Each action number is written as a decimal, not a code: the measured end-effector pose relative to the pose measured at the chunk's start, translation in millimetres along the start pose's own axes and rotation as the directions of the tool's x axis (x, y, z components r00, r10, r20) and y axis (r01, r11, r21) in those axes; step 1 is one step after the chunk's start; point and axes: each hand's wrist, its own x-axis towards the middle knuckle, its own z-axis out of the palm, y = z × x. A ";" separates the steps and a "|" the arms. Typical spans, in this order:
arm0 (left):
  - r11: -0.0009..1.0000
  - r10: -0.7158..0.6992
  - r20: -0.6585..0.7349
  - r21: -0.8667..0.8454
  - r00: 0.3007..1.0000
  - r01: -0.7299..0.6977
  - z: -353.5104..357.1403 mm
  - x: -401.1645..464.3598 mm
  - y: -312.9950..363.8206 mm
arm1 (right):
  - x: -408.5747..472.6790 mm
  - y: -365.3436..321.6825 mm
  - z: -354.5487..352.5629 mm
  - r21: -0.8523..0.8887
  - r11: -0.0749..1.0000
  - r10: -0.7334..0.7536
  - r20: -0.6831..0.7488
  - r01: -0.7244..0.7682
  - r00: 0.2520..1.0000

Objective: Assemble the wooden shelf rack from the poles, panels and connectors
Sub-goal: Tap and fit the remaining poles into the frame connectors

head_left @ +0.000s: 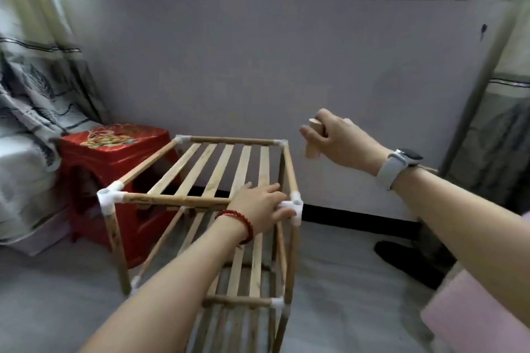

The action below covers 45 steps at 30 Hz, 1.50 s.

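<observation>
A wooden shelf rack [218, 169] stands on the floor in front of me, with slatted panels on stacked tiers and white plastic connectors at its corners. My left hand [259, 205] rests on the top front rail, its fingers curled round the rail next to the front right connector [295, 206]. My right hand [329, 137] is raised above and to the right of the rack's back right corner, gripping a short wooden pole [312, 139] upright. The front left connector [110, 198] has an open socket facing up.
A red plastic stool [114, 152] stands behind the rack on the left, beside a bed with grey patterned fabric [34, 100]. A pale wall runs behind. A dark slipper [407, 264] lies on the grey floor at the right, and a pink object [473, 318] sits at the lower right.
</observation>
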 end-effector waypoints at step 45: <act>0.911 -0.413 -0.440 -0.180 0.797 0.372 -26.4 -104.1 -114.2 | -15.8 -82.1 99.6 0.139 0.984 -0.132 0.179 0.108 0.975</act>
